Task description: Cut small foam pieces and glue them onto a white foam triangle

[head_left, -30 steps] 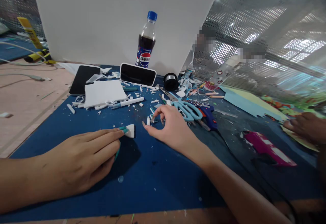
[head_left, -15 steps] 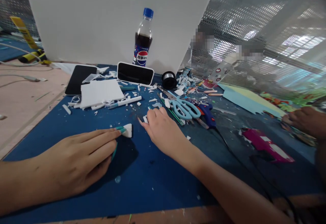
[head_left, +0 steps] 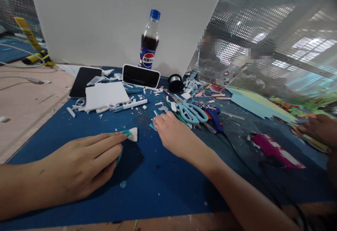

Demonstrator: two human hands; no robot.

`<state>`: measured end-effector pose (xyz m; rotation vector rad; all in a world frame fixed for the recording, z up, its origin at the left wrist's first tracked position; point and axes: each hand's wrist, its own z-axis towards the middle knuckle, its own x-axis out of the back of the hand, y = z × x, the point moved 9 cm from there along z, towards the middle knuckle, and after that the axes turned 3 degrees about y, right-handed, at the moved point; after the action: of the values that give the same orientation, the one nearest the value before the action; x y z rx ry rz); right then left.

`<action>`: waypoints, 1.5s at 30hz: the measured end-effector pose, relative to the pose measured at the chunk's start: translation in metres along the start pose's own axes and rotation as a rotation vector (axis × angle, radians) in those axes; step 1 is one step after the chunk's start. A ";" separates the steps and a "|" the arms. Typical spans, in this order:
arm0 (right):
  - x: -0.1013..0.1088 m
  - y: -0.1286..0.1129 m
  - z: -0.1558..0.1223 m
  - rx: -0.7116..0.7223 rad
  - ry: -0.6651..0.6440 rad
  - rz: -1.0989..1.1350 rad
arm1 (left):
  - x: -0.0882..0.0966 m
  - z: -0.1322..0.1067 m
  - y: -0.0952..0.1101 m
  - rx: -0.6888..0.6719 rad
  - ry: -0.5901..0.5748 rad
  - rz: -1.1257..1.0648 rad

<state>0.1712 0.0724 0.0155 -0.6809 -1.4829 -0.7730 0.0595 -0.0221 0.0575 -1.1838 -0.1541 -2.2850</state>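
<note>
My left hand (head_left: 84, 161) lies flat on the blue mat (head_left: 147, 185), its fingers stretched out and pressing on a small white foam wedge with teal edging (head_left: 131, 134). To its right, my right hand (head_left: 173, 133) is curled with its fingertips down on the mat, closed on a small teal-and-white scrap (head_left: 153, 125) that I can barely make out. Light blue scissors (head_left: 192, 112) lie just beyond that hand.
A cola bottle (head_left: 149, 45), two phones (head_left: 140, 76), a white foam sheet (head_left: 106, 95), a white pen (head_left: 130, 106), a wire spool (head_left: 175, 82) and foam scraps clutter the back. A pink object (head_left: 276, 150) lies right. Another person's hand (head_left: 316, 129) works at far right.
My right hand has closed from an open, spread pose and shifted slightly left and toward me onto a small scrap. My left hand has stayed on the wedge.
</note>
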 end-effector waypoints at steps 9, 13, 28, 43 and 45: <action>0.011 0.002 0.003 0.025 0.033 -0.015 | -0.001 -0.002 0.000 -0.007 -0.010 0.003; 0.022 0.015 -0.001 -0.051 0.071 0.165 | -0.001 -0.002 0.000 -0.005 -0.008 0.005; 0.011 0.022 -0.004 -0.130 -0.029 0.458 | -0.001 -0.001 0.001 -0.016 -0.018 -0.002; 0.017 0.023 -0.004 -0.122 0.004 0.460 | -0.001 -0.001 0.001 -0.017 -0.013 0.001; 0.018 0.022 -0.004 -0.122 0.010 0.459 | 0.000 -0.001 0.002 -0.015 -0.009 0.000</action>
<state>0.1904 0.0819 0.0348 -1.0621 -1.2110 -0.5107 0.0599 -0.0239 0.0567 -1.2015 -0.1408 -2.2848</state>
